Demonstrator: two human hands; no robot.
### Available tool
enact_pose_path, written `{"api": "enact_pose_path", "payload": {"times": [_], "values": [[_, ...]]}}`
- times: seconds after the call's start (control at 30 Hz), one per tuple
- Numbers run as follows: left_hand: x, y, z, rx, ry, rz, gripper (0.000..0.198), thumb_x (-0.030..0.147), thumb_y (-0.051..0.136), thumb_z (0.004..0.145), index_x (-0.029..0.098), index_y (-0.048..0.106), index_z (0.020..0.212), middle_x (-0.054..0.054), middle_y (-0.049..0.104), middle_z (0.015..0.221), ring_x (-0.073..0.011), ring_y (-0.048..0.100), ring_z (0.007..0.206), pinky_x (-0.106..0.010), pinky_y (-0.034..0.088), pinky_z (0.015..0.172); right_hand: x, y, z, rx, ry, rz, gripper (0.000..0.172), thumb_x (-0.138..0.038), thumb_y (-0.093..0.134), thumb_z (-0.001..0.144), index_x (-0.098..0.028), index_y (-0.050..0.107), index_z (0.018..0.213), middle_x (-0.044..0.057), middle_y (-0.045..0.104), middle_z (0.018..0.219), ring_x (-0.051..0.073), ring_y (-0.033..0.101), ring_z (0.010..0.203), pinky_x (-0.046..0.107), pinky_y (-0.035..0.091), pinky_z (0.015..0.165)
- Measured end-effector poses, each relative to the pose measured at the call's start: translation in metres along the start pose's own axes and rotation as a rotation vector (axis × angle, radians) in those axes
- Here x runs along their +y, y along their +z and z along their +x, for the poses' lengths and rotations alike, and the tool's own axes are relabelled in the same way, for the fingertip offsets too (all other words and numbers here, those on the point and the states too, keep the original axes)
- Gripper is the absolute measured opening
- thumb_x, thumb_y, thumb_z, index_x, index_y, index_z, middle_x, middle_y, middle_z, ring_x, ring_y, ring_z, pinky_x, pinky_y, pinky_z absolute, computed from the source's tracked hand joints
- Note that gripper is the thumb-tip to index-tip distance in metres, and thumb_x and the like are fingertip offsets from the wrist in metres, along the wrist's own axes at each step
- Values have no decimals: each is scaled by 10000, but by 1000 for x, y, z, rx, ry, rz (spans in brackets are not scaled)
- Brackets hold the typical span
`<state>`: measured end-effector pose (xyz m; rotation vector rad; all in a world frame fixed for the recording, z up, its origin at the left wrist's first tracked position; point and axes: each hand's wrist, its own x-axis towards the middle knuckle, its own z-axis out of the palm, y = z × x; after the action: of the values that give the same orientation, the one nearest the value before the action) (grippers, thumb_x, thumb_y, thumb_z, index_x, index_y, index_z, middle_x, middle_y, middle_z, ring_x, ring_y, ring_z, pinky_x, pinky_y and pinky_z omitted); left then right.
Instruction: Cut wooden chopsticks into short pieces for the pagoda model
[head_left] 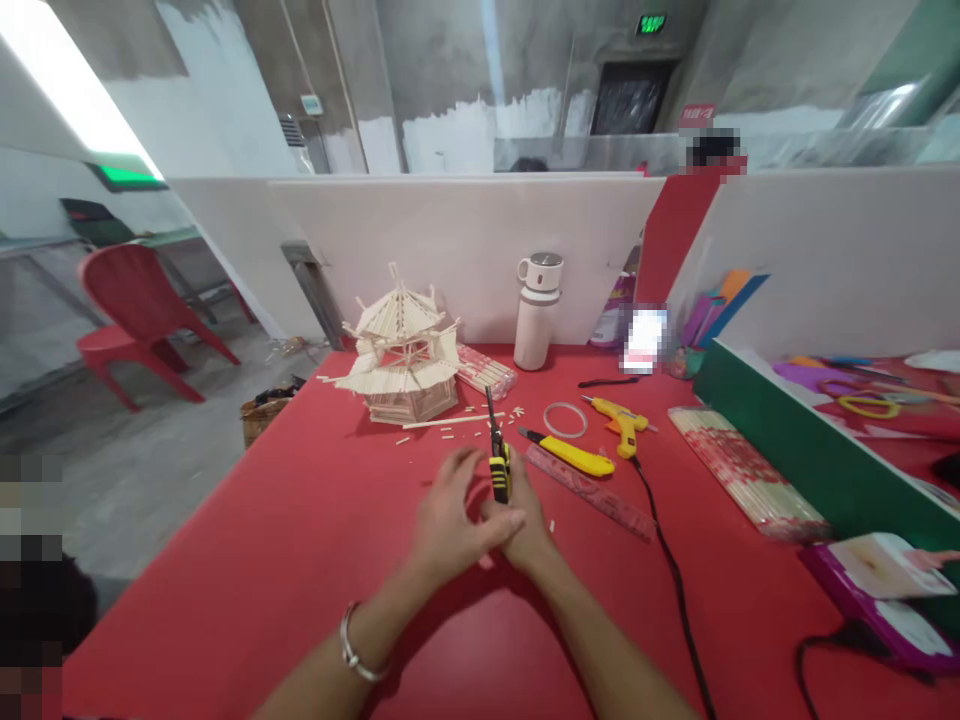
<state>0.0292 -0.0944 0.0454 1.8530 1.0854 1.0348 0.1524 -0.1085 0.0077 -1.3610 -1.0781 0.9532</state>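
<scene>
In the centre of the frame, the right hand is wrapped around black-and-yellow pliers, tips pointing upward. The left hand is half spread beside it, fingers curved; whether it touches the pliers, I cannot tell. Left of centre stands a stick pavilion model; its two roof tiers seem done. What is left is unclear, but cut stick pieces lie loose nearby. Right of centre rest a utility knife and a glue gun.

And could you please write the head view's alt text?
A person's right hand holds a black-and-yellow tool over a red table, the left hand close beside it. Beyond stand a stick pagoda model and a bottle; a glue gun lies at right.
</scene>
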Motion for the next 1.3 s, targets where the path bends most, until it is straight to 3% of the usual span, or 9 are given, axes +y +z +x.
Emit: {"api": "enact_pose_path", "payload": {"times": [0.07, 0.13, 0.23, 0.43, 0.6, 0.87, 1.17, 1.23, 1.3], "values": [[11, -20, 3, 251, 215, 209, 251, 395, 689, 862, 184, 713, 996, -107, 680, 1061, -239, 648, 987, -379, 532, 891, -6, -6, -1, 3, -26, -55, 740, -203, 559, 624, -180, 492, 1360, 60, 638, 1059, 245, 601, 956, 398, 513, 870], [21, -38, 11, 354, 394, 369, 175, 287, 583, 940, 192, 719, 998, -87, 696, 991, -209, 651, 944, -364, 520, 898, -12, -10, -4, -48, -26, -71, 750, -196, 539, 625, -170, 479, 1373, 53, 635, 1036, 227, 597, 884, 392, 521, 833], [26, -57, 33, 295, 522, 648, 183, 291, 631, 906, 192, 731, 1024, -112, 711, 1066, -253, 640, 1019, -403, 494, 919, -14, -6, -10, -97, -83, -97, 816, -174, 535, 622, -193, 428, 1430, 58, 629, 1119, 225, 603, 930, 397, 516, 881], [14, -63, 56, -29, 447, 601, 199, 235, 544, 958, 193, 739, 954, -59, 720, 826, -169, 656, 764, -266, 473, 687, -2, 3, -14, -120, -205, -210, 869, -160, 543, 640, -184, 363, 1490, 136, 537, 1395, 312, 494, 1320, 502, 378, 1133], [16, -62, 51, 19, 437, 404, 185, 247, 555, 952, 174, 710, 883, -25, 653, 729, -135, 571, 656, -245, 429, 634, -4, 0, -12, -112, -235, -331, 891, -189, 553, 644, -144, 339, 1508, 173, 518, 1416, 332, 458, 1357, 536, 349, 1155], [10, -67, 54, -54, 348, 369, 269, 236, 500, 931, 170, 600, 690, 19, 478, 585, -120, 437, 552, -239, 342, 555, -2, 4, -15, -175, -241, -365, 905, -202, 547, 676, -114, 289, 1539, 190, 480, 1445, 338, 415, 1383, 543, 337, 1161], [2, -68, 54, -89, 305, 345, 302, 265, 510, 941, 175, 577, 661, 18, 513, 586, -117, 458, 542, -241, 359, 549, -5, 1, -13, -180, -234, -377, 849, -162, 555, 651, -200, 373, 1479, 128, 557, 1327, 303, 511, 1263, 511, 394, 1101], [0, -67, 51, -21, 324, 380, 268, 268, 517, 955, 178, 630, 730, 3, 568, 636, -132, 514, 595, -257, 410, 599, -5, 0, -12, -174, -218, -351, 820, -148, 556, 638, -202, 412, 1443, 115, 583, 1286, 296, 541, 1210, 501, 414, 1079], [-1, -63, 43, 167, 361, 421, 177, 288, 562, 946, 190, 683, 863, -32, 646, 772, -169, 587, 738, -302, 475, 727, -4, 0, -11, -158, -188, -298, 808, -144, 551, 636, -199, 423, 1431, 109, 596, 1267, 286, 560, 1180, 484, 430, 1063]]}}
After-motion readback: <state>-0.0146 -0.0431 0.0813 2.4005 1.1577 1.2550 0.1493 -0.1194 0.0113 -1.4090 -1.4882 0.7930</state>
